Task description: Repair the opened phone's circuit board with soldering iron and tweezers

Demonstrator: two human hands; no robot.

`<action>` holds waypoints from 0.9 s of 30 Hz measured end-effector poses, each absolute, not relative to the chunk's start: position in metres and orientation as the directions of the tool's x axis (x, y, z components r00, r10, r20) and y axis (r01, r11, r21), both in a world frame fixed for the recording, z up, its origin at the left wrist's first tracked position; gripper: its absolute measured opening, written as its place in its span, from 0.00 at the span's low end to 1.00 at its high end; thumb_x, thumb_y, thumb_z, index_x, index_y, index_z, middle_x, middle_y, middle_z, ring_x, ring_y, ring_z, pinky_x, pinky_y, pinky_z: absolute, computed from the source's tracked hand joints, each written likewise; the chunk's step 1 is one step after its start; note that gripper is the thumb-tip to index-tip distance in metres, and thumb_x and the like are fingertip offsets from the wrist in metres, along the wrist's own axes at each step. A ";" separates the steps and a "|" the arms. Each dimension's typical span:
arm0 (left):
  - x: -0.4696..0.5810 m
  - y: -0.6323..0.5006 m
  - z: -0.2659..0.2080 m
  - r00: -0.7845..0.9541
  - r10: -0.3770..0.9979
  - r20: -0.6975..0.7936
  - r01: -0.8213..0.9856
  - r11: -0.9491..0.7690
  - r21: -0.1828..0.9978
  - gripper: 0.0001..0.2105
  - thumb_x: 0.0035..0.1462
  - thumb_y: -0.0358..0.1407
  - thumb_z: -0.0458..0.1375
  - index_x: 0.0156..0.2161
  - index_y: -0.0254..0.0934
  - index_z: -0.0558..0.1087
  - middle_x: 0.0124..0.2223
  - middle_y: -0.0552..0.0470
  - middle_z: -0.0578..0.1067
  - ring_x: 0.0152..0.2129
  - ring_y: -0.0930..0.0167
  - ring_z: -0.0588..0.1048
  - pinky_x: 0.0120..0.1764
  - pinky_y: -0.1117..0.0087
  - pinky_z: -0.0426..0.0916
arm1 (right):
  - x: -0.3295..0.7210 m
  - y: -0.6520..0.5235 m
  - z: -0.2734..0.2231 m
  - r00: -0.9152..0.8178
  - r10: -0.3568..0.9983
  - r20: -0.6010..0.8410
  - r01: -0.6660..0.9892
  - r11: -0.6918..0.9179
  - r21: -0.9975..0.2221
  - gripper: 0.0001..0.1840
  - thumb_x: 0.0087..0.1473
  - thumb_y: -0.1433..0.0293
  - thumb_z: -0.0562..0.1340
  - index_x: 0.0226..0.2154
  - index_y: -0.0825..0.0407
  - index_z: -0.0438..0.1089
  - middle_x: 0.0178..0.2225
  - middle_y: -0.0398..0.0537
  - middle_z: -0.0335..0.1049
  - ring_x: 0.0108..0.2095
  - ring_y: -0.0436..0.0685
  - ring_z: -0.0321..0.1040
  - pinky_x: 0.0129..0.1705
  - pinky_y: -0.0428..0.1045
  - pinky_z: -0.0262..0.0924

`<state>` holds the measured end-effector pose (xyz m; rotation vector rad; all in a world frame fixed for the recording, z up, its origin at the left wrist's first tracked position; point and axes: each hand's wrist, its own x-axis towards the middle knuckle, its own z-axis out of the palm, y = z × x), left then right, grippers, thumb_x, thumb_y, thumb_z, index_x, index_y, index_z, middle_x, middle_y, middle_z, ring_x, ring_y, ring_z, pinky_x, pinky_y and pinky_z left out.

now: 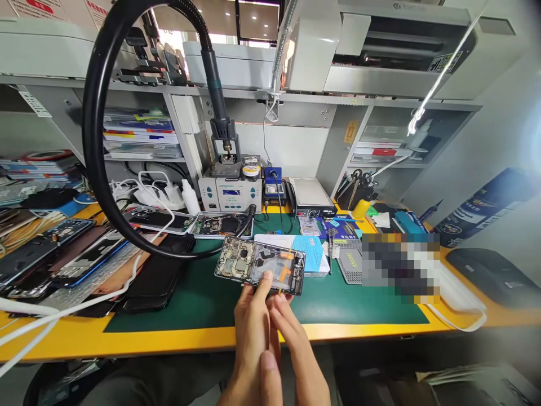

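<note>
An opened smartphone (240,265), its circuit board and inner frame bare, is tilted above the green mat. My left hand (252,324) is closed around its near edge, thumb pressed on the inside and fingers underneath. A narrow orange-yellow strip (284,272) crosses the right half of the phone and runs down toward my right fingertips. Close beside the left hand, my right hand (298,344) has its fingers drawn together at the phone's near edge. What sits between those fingertips is hidden.
A green mat (359,307) covers the yellow bench. Behind stands a hot-air station (230,192), its black hose (91,124) looping at left. Phone parts (91,259) and a black pouch (154,276) lie left. A perforated metal plate (350,262) and tweezers (331,251) are right.
</note>
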<state>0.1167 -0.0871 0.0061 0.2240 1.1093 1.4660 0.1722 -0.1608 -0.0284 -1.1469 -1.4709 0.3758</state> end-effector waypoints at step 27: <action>0.050 0.002 0.030 0.305 0.930 -0.206 -0.197 0.273 0.942 0.14 0.47 0.33 0.66 0.41 0.34 0.75 0.33 0.52 0.79 0.27 0.69 0.77 0.33 0.67 0.74 | 0.304 0.111 0.045 -0.061 0.976 -0.211 0.917 -0.029 -0.399 0.15 0.65 0.62 0.65 0.48 0.57 0.73 0.45 0.51 0.75 0.40 0.56 0.75 0.42 0.54 0.73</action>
